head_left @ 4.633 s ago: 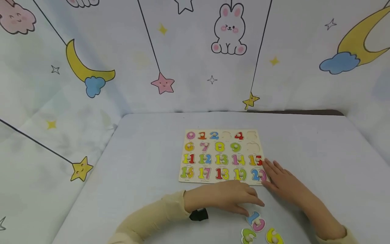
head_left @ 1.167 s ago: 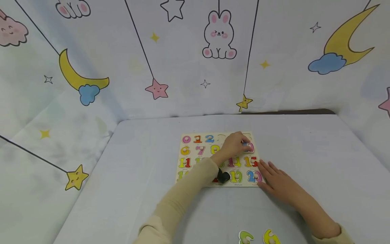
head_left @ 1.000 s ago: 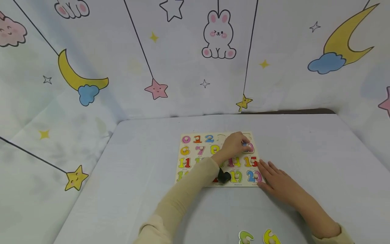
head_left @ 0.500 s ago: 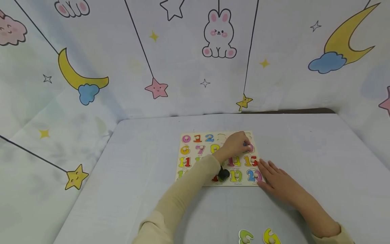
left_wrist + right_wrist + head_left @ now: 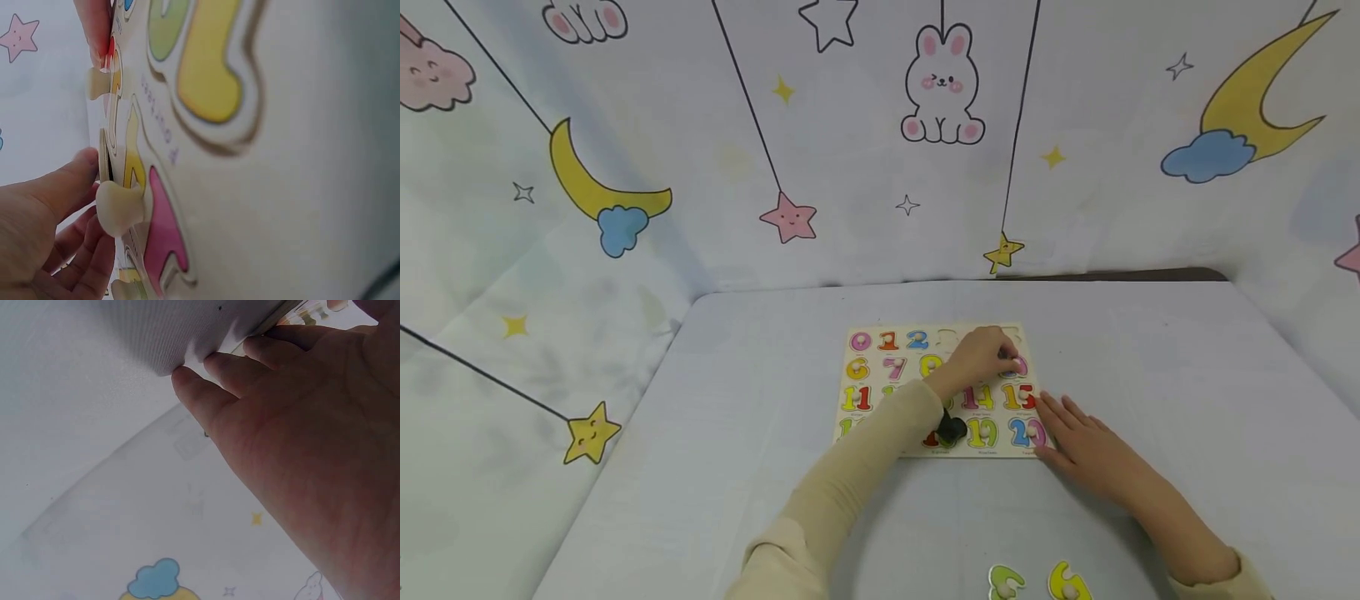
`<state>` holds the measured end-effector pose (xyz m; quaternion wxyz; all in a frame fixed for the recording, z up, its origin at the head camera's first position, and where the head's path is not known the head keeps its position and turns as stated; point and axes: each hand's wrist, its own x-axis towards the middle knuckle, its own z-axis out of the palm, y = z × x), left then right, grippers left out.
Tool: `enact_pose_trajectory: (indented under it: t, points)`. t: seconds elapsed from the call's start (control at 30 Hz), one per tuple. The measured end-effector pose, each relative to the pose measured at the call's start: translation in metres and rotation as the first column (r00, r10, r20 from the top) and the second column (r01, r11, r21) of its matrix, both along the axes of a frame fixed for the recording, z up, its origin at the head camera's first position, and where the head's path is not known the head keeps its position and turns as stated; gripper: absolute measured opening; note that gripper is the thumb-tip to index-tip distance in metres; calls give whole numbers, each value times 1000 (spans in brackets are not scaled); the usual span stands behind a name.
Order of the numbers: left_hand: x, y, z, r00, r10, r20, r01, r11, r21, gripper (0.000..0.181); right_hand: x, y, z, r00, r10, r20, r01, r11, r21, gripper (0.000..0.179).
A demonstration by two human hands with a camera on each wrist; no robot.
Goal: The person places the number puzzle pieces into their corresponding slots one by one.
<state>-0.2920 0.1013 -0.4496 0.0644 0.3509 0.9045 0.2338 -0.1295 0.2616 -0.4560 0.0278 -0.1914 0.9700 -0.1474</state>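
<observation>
A wooden number puzzle board (image 5: 917,452) lies on the table, with knobbed number pieces in most of its recesses. My left hand (image 5: 979,358) reaches across it and pinches the number 10 puzzle piece (image 5: 1020,367) at the right end of the second row. Fingers cover the blue 1; some of the pink 0 shows. In the left wrist view, thumb and fingers hold the piece (image 5: 104,156) edge-on, close over the board's face. My right hand (image 5: 1086,442) lies with straight fingers against the board's lower right edge; the right wrist view shows its palm (image 5: 300,437).
Near the table's front edge lie a green number 3 piece (image 5: 1004,582) and a yellow number 5 piece (image 5: 1067,581), partly cut off by the frame. A black wrist camera (image 5: 952,429) hangs under the left wrist. Printed fabric (image 5: 850,150) walls the table's back and sides.
My left hand has taken the number 10 piece from the table and carried it up to the board's second row. Lately its fingers shift only slightly there. My right hand stays at the edge.
</observation>
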Motion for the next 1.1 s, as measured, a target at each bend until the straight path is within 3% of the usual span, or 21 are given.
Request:
enact_pose_trajectory:
  t: [0.27,0.57,0.77,0.87,0.93,1.03,1.1]
  points:
    - [1,-1,0,998,-38,-45,37,999,-12,24,1,0,0,1000,2,-17,-2,1000,-4,69]
    - [-4,-5,1,987,-154,-51,150,986,-74,13,0,0,0,1000,1,-19,-1,1000,-3,69]
    - [2,-7,4,993,-117,-1,114,969,-220,37,2,-1,-3,1000,1,-1,-1,1000,1,69]
    - [14,-13,15,990,-129,-49,108,947,-304,53,2,0,-2,1000,-2,14,2,1000,11,70]
    - [28,-19,27,981,-163,-103,121,937,-329,58,0,0,0,1000,-3,16,3,1000,12,70]
    - [62,-33,41,945,-261,-195,187,924,-334,58,-2,0,1,1000,-1,13,1,1000,8,70]
    - [90,-43,44,907,-366,-209,283,896,-344,53,-3,0,0,1000,3,15,-3,1000,4,70]
